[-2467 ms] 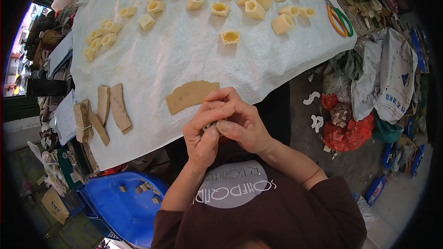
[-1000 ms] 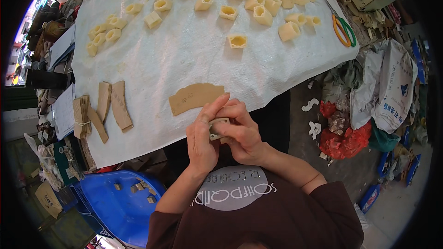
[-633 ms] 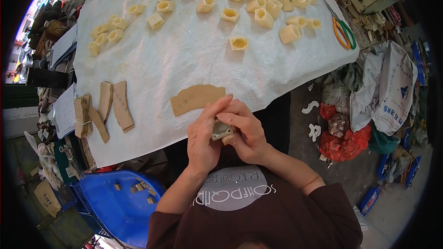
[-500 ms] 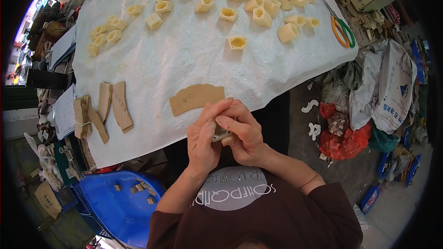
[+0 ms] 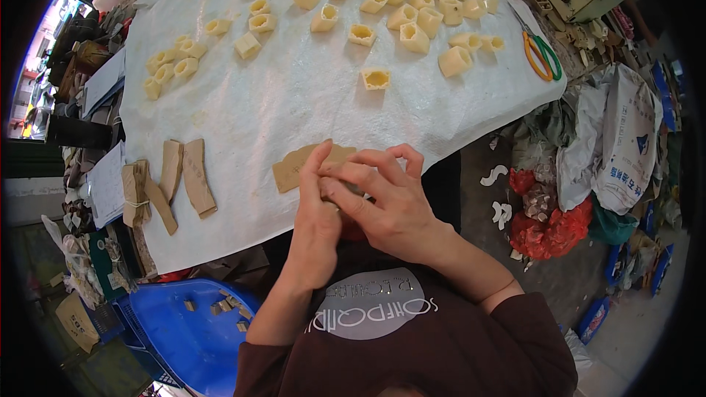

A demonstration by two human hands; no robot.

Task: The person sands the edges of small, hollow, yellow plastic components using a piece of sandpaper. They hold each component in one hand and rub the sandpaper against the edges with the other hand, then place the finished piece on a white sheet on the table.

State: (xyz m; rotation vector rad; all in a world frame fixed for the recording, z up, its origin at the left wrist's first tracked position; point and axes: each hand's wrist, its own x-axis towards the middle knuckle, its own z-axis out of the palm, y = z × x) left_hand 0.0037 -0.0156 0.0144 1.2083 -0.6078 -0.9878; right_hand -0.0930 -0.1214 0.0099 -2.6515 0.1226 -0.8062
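Close together in front of my chest, my left hand (image 5: 316, 224) and my right hand (image 5: 393, 209) are closed around a small greyish piece. Fingers cover nearly all of it, so its kind cannot be made out. The right thumb presses toward the left palm, while the other right fingers arch over the top. Just beyond the hands, a brown card piece with a wavy edge (image 5: 290, 173) lies on the white sheet (image 5: 243, 117), partly covered by my fingers.
Pale yellow hollow blocks (image 5: 376, 79) spread over the sheet's far half. Brown card strips (image 5: 197, 180) lie at left. Scissors (image 5: 542, 56) rest at the right edge. A blue tub (image 5: 173, 331) with small blocks stands lower left; red bags (image 5: 540, 231) sit on the floor at right.
My right hand's fingers have lifted and spread over the left hand, hiding more of the small greyish piece. Both hands have shifted slightly and now overlap the wavy card.
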